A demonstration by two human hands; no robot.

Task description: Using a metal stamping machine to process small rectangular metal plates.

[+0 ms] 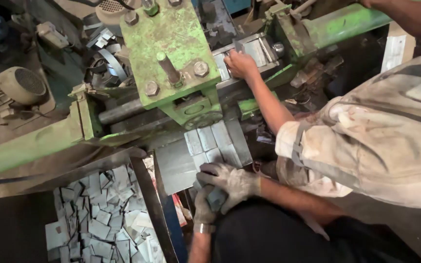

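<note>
Here, both gloved hands meet just below the green machine (pixel 171 48), on the near side of its frame. The right hand (pixel 231 181) lies on top, its fingers curled down and closed over a small stack of grey metal pieces (pixel 216 197). The left hand (pixel 202 208) comes up from beneath the same stack, a band showing at its wrist; its fingers are mostly hidden by the stack and the other glove, so I cannot tell how tightly they close, though the hand clearly cups the pieces from below. The stack sits between the two gloves, touching both. Just beyond the hands, nearer the machine, a sloping metal plate (pixel 176 165) carries several flat grey squares (pixel 214 143) laid side by side. Below the machine and to its left, an open bin (pixel 144 195) holds a heap of cut grey pieces (pixel 98 214) lying at all angles. To the right of the machine a co-worker in a stained light shirt (pixel 386 131) reaches an arm across, the bare hand (pixel 240 64) resting on a metal strip at the machine's upper right. Far left of the machine sits a grey electric motor (pixel 21 85).
</note>
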